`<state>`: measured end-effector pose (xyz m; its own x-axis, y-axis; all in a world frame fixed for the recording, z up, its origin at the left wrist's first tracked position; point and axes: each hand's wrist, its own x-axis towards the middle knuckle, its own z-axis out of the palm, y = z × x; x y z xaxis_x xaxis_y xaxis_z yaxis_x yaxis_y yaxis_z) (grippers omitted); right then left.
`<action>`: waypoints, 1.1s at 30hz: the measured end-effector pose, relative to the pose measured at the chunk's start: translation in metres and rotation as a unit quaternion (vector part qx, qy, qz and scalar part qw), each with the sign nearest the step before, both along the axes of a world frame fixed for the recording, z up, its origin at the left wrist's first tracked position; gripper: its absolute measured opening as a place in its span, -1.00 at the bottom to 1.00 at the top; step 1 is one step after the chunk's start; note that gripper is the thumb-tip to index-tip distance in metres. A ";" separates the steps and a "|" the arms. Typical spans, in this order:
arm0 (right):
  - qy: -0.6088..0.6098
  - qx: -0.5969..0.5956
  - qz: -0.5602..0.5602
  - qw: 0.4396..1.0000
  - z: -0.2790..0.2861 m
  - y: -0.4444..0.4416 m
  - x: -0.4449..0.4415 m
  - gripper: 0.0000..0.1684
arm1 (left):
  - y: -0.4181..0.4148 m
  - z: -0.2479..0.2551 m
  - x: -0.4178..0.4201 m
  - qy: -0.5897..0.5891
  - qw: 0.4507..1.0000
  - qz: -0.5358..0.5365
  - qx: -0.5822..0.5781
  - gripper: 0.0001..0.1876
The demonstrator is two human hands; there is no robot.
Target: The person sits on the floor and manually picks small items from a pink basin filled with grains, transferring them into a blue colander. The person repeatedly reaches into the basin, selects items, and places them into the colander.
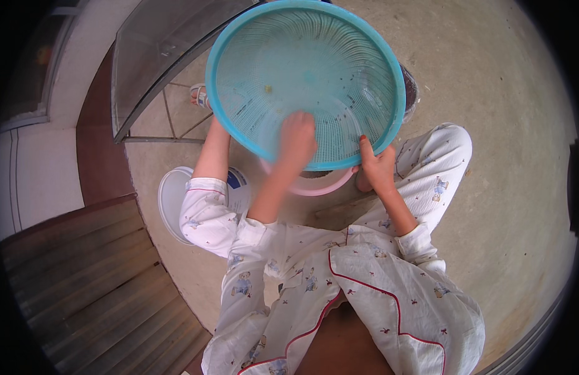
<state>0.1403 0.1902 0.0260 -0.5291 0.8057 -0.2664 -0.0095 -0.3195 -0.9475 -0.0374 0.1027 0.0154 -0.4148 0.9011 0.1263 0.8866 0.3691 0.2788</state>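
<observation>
A round turquoise plastic sieve basket (308,61) is tilted so that its inside faces me. Small dark specks and one yellowish bit cling to its mesh. My right hand (379,164) grips the rim at the lower right, thumb on the inside. My left hand (299,138), blurred by motion, is curled like a fist in front of the lower mesh; I see nothing in it, and I cannot tell whether it touches the basket. Partly hidden beneath the sieve is a pink basin (313,191) with something dark inside.
At the left, a white plastic bucket (240,190) stands beside a round white lid or tub (170,206). A dark container (410,93) shows behind the sieve's right edge. A glass panel (172,51) stands at upper left, near a sandalled foot (200,96). Concrete floor (500,154) extends rightward.
</observation>
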 end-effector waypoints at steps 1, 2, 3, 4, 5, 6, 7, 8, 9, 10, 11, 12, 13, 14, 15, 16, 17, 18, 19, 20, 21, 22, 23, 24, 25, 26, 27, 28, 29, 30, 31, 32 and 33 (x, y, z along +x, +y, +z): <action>0.001 -0.003 -0.003 1.000 -0.001 0.003 0.001 -0.74 | 0.001 0.010 0.005 -0.032 0.999 0.010 0.017 -0.94; 0.003 -0.006 -0.006 1.000 -0.001 0.006 0.001 -0.76 | 0.000 0.022 0.011 -0.063 0.997 0.020 0.034 -0.94; -0.001 -0.007 -0.020 1.000 0.001 0.007 0.001 -0.76 | -0.004 0.037 0.018 -0.094 0.994 0.032 0.049 -0.94; -0.006 -0.006 -0.036 0.999 0.005 0.010 0.001 -0.76 | -0.009 0.051 0.025 -0.097 0.994 0.026 0.048 -0.94; -0.010 -0.004 -0.053 0.999 0.007 0.013 0.002 -0.75 | -0.014 0.065 0.032 -0.101 0.994 0.018 0.048 -0.94; -0.008 -0.006 -0.051 0.999 0.004 0.016 0.004 -0.74 | -0.022 0.074 0.038 -0.104 0.993 0.013 0.047 -0.94; -0.007 -0.008 -0.047 0.999 -0.001 0.019 0.005 -0.73 | -0.031 0.077 0.043 -0.113 0.993 0.019 0.038 -0.94; -0.005 -0.010 -0.044 0.999 -0.005 0.023 0.007 -0.72 | -0.039 0.078 0.046 -0.122 0.992 0.025 0.030 -0.94; 0.000 -0.009 -0.045 0.999 -0.007 0.024 0.007 -0.72 | -0.046 0.079 0.048 -0.131 0.991 0.032 0.021 -0.94; 0.004 -0.009 -0.046 0.999 -0.008 0.026 0.007 -0.72 | -0.052 0.074 0.049 -0.129 0.991 0.039 0.017 -0.95; 0.009 -0.008 -0.048 0.999 -0.008 0.026 0.008 -0.72 | -0.058 0.066 0.048 -0.126 0.991 0.047 0.013 -0.95; 0.012 -0.011 -0.050 0.999 -0.007 0.026 0.007 -0.72 | -0.059 0.067 0.049 -0.123 0.991 0.054 0.009 -0.95; 0.015 -0.015 -0.053 0.998 -0.005 0.027 0.007 -0.72 | -0.059 0.069 0.050 -0.124 0.990 0.059 0.014 -0.94; 0.018 -0.018 -0.055 0.998 -0.003 0.027 0.007 -0.72 | -0.057 0.074 0.051 -0.125 0.990 0.064 0.020 -0.94; 0.015 -0.015 -0.056 0.998 -0.004 0.027 0.007 -0.73 | -0.055 0.081 0.051 -0.125 0.989 0.069 0.024 -0.94; 0.012 -0.013 -0.057 0.998 -0.005 0.027 0.008 -0.73 | -0.053 0.084 0.051 -0.124 0.989 0.080 0.019 -0.94; 0.008 -0.010 -0.058 0.998 -0.006 0.028 0.009 -0.73 | -0.050 0.087 0.050 -0.124 0.988 0.090 0.014 -0.94; 0.010 -0.014 -0.058 0.998 -0.006 0.027 0.009 -0.73 | -0.048 0.088 0.048 -0.121 0.987 0.102 0.008 -0.94; 0.011 -0.018 -0.059 0.998 -0.006 0.026 0.009 -0.74 | -0.044 0.086 0.044 -0.105 0.990 0.084 0.037 -0.94; 0.012 -0.022 -0.060 0.998 -0.006 0.026 0.009 -0.74 | -0.039 0.083 0.039 -0.089 0.992 0.064 0.065 -0.94; 0.012 -0.018 -0.059 0.998 -0.008 0.026 0.010 -0.74 | -0.032 0.079 0.035 -0.074 0.992 0.042 0.093 -0.94; 0.012 -0.015 -0.054 0.998 -0.010 0.026 0.009 -0.75 | -0.028 0.074 0.031 -0.079 0.992 0.047 0.087 -0.92; 0.012 -0.012 -0.049 0.999 -0.011 0.025 0.009 -0.75 | -0.023 0.068 0.027 -0.084 0.992 0.052 0.082 -0.91; 0.015 -0.010 -0.050 0.999 -0.008 0.024 0.008 -0.75 | -0.019 0.061 0.023 -0.090 0.991 0.054 0.078 -0.89; 0.018 -0.008 -0.051 0.999 -0.003 0.021 0.007 -0.75 | -0.015 0.053 0.020 -0.098 0.991 0.050 0.079 -0.88; 0.021 -0.006 -0.052 0.998 0.000 0.019 0.005 -0.76 | -0.012 0.046 0.017 -0.106 0.990 0.046 0.080 -0.87; 0.024 -0.008 -0.047 0.999 0.001 0.019 0.006 -0.76 | -0.008 0.040 0.016 -0.115 0.989 0.040 0.081 -0.86; 0.026 -0.010 -0.043 0.999 0.000 0.018 0.006 -0.77 | -0.003 0.035 0.016 -0.127 0.987 0.034 0.095 -0.87; 0.028 -0.012 -0.038 0.999 0.000 0.018 0.007 -0.77 | 0.002 0.030 0.016 -0.138 0.984 0.027 0.109 -0.87; 0.027 -0.021 -0.035 0.999 -0.001 0.017 0.007 -0.77 | 0.006 0.027 0.017 -0.148 0.981 0.021 0.122 -0.87; 0.027 -0.031 -0.032 0.999 -0.001 0.016 0.007 -0.78 | 0.011 0.024 0.018 -0.155 0.980 0.020 0.127 -0.87; 0.026 -0.041 -0.029 0.998 -0.001 0.014 0.007 -0.78 | 0.015 0.021 0.019 -0.161 0.978 0.020 0.132 -0.87; 0.030 -0.045 -0.028 0.998 -0.001 0.014 0.006 -0.79 | 0.018 0.019 0.020 -0.167 0.976 0.019 0.137 -0.86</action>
<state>0.1466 0.2039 0.0251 -0.5006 0.8092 -0.3076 -0.0858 -0.4000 -0.9125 -0.0173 0.1210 0.0347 -0.5068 0.8356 0.2121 0.7159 0.2709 0.6435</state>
